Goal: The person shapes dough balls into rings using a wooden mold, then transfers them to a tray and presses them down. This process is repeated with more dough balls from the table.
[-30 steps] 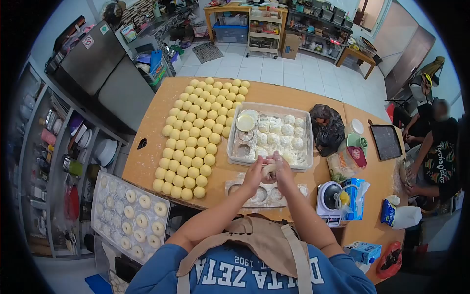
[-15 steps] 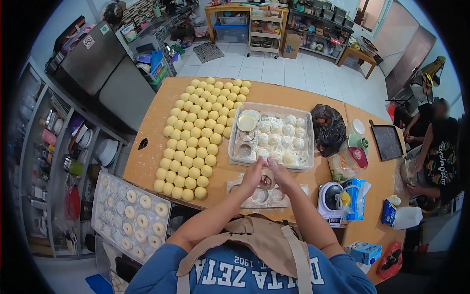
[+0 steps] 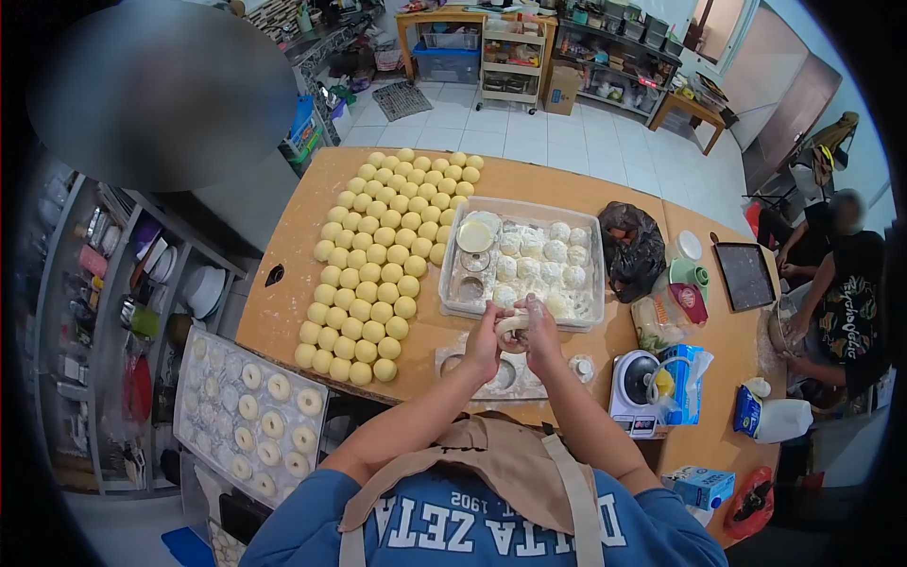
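A pale dough ring (image 3: pixel 513 333) is held between my left hand (image 3: pixel 485 344) and my right hand (image 3: pixel 541 338), with the fingers of both curled round its sides. Just beyond them, a clear plastic tub (image 3: pixel 601 274) holds floured dough balls (image 3: pixel 530 245), a bowl of flour (image 3: pixel 475 235) and round cutters. Beneath my hands lies a floured board (image 3: pixel 529 386) with a metal ring cutter (image 3: pixel 502 376) on it. Rows of yellow dough balls (image 3: pixel 376 255) cover the table to the left.
A tray of dough rings (image 3: pixel 248 416) stands at lower left. On the right are a black plastic bag (image 3: pixel 631 248), a kitchen scale (image 3: pixel 633 397), a blue carton (image 3: pixel 688 386), a dark baking tray (image 3: pixel 744 275) and a person (image 3: pixel 850 302) with hands at a bowl.
Both hands have moved slightly, and the dough ring now shows more clearly between them. A small round object on the board's right is uncovered. A large blurred shape has appeared at upper left.
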`<state>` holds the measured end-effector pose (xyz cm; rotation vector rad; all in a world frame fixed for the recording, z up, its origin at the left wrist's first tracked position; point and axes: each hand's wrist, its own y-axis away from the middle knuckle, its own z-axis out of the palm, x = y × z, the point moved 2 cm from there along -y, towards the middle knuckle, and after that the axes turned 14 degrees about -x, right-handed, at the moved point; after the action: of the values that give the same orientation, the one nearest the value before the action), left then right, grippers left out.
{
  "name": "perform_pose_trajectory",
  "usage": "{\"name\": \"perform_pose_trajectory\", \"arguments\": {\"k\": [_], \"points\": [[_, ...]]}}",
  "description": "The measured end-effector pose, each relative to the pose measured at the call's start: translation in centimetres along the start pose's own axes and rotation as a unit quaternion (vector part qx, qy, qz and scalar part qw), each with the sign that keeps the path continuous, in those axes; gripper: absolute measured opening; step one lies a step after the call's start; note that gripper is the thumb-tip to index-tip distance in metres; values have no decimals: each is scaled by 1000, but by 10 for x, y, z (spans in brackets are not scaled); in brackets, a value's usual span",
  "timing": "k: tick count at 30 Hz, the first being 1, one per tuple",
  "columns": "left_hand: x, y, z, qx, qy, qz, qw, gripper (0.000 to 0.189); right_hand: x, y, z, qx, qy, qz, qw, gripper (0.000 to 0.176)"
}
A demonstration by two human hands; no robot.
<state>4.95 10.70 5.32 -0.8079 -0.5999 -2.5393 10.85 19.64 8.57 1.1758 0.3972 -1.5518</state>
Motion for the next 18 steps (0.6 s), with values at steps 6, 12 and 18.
{"name": "perform_pose_trajectory", "arguments": {"k": [6,12,18], "points": [[-11,-9,-16,23,-121,-9,992,50,3,-7,-10,-12,50,4,999,36],[-14,-11,-16,96,-77,71,990,46,17,-13,-8,13,38,-103,994,26],[-4,0,-20,149,-81,114,979,46,25,-23,-1,-34,125,-32,991,28]]}}
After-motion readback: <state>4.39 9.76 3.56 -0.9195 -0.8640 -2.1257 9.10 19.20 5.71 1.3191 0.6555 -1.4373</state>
